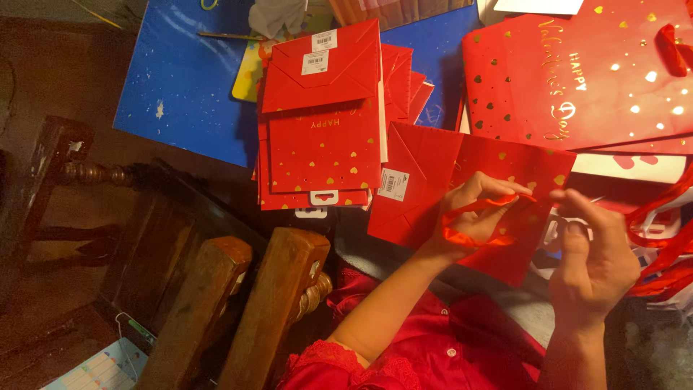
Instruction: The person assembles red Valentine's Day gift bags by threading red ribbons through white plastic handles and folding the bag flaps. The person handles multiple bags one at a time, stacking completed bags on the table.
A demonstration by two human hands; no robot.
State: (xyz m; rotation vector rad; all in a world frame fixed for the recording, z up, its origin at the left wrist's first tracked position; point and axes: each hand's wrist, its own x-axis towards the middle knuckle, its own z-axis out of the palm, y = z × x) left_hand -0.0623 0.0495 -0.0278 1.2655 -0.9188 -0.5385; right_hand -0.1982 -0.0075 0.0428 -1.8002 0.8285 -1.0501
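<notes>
Dark wooden furniture [238, 303] fills the lower left, and a blue sheet [188, 87] covers the surface beyond it. At the sheet's near edge sits a stack of flat red bags [321, 137] with gold hearts, kept folded so they pile neatly. Over on the far right lies a bigger red bag [577, 72], laid flat with its gold lettering up. Front and centre, one folded red bag [433, 188] rests in front of the person, tilted toward them. Left hand [473, 217], grip pinched on a red ribbon [469, 235], loop pulled taut against the bag. Right hand [588, 253] is close by, fingers curled near the ribbon's other end, but whether it grasps anything I cannot tell. More red ribbons [664, 253] spill at the right edge.
</notes>
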